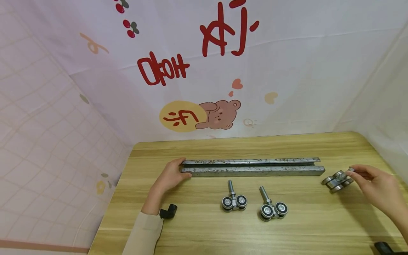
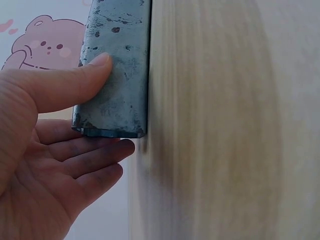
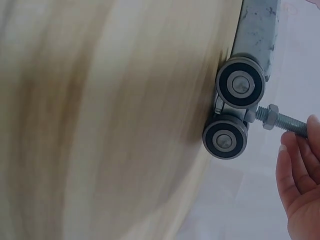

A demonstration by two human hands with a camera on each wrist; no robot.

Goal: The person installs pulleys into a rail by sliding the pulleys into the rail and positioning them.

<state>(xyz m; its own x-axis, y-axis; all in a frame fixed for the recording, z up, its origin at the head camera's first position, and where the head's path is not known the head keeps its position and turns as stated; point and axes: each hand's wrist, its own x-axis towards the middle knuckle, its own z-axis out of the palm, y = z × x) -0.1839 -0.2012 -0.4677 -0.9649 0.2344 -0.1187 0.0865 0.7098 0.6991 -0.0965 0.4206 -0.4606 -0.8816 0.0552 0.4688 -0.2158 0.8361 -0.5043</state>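
Observation:
A slotted steel track [image 1: 251, 171], scuffed and rust-flecked, lies lengthwise on the table with its open channel facing up. My left hand [image 1: 171, 173] grips its left end, the thumb [image 2: 82, 82] on the near side wall in the left wrist view. At the track's right end my right hand [image 1: 376, 184] pinches the threaded bolt of a roller trolley [image 1: 338, 181]. In the right wrist view the trolley's wheels [image 3: 240, 82] appear close to the track's end [image 3: 257, 35]; whether they touch cannot be told. The bolt [image 3: 287, 122] carries a nut.
Two more roller trolleys, one left [image 1: 234, 200] and one right [image 1: 272, 207], lie in front of the track on the wooden table [image 1: 204, 233]. A black elbow-shaped piece [image 1: 169, 211] is beside my left wrist. A printed cloth [image 1: 306, 78] hangs behind the table.

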